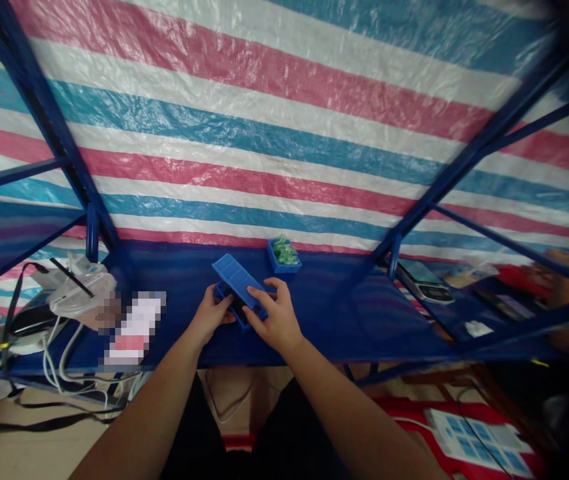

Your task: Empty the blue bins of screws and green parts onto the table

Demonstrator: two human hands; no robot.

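A flat blue plastic tray [236, 275] with a grid of cells lies tilted on the blue table [334, 313], with dark parts under its near end. My left hand [210, 313] grips the tray's near left edge. My right hand [273, 317] rests over its near right corner, fingers curled on it. Behind them, a small blue bin [284, 265] holds green and white parts.
White gear with cables [72, 293] and a blurred patch lie at the table's left. A scale [425, 281] sits on a neighbouring table at right. Blue frame posts [92, 233] stand at both sides. A striped tarp [284, 133] closes the back.
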